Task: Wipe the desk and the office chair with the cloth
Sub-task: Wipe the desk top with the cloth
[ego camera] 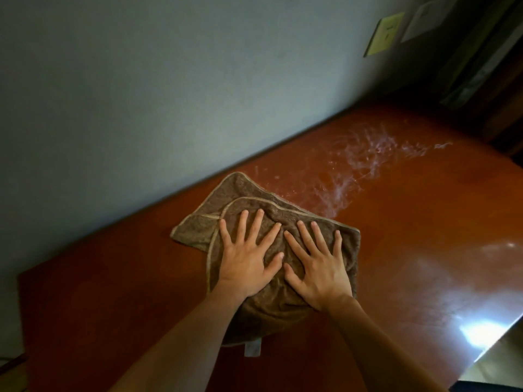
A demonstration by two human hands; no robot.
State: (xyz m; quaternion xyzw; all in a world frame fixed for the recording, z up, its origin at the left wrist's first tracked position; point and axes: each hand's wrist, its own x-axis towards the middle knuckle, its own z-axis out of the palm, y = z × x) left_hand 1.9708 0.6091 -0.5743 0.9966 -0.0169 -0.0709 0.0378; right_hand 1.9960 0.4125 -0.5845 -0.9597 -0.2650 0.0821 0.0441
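A brown terry cloth (203, 222) with a pale hem lies folded over on the reddish-brown wooden desk (410, 250), close to the wall. My left hand (246, 258) presses flat on the cloth's middle with fingers spread. Beside it, my right hand (319, 270) also presses flat on the cloth, fingers straight and spread. A small white label (252, 348) hangs from the cloth's near edge. The office chair is out of sight.
A grey-blue wall (141, 94) runs along the desk's far edge. Whitish wet streaks (376, 154) mark the desk to the right of the cloth. A yellow-green wall plate (383, 33) and papers hang at the upper right. The desk's right edge (498, 338) catches bright glare.
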